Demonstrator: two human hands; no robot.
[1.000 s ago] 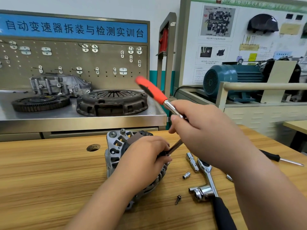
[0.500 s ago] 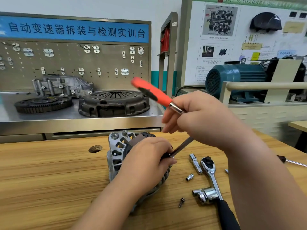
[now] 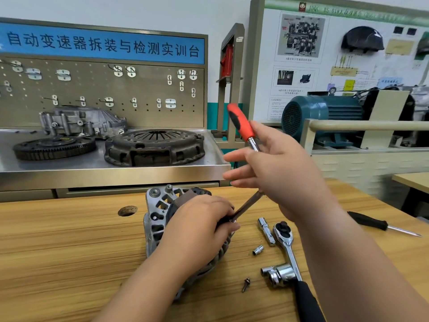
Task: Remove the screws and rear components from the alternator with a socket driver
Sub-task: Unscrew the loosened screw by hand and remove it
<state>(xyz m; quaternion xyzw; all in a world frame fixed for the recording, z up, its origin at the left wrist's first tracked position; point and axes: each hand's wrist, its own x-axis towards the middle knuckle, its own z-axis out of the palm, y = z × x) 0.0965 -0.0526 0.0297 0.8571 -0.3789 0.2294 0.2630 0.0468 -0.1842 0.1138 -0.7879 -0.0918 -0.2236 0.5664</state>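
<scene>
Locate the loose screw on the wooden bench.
Head view, lower right of centre: the screw lies on the bench, between the alternator on its left and the chrome sockets on its right.

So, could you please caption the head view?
Left hand grips the alternator while right hand holds the socket driver.

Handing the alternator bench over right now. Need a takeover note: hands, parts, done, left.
Left hand: grips the alternator on the table, fingertips at the driver's tip.
Right hand: holds the driver by its shaft, fingers stretched out, red grip tilted up.
Right of the alternator: ratchet, extension, small socket.
Done: one screw lies loose on the table.
Left: the fastener under the tip, hidden by the left hand. The rear parts are not yet off. Remaining screws cannot be counted.
</scene>
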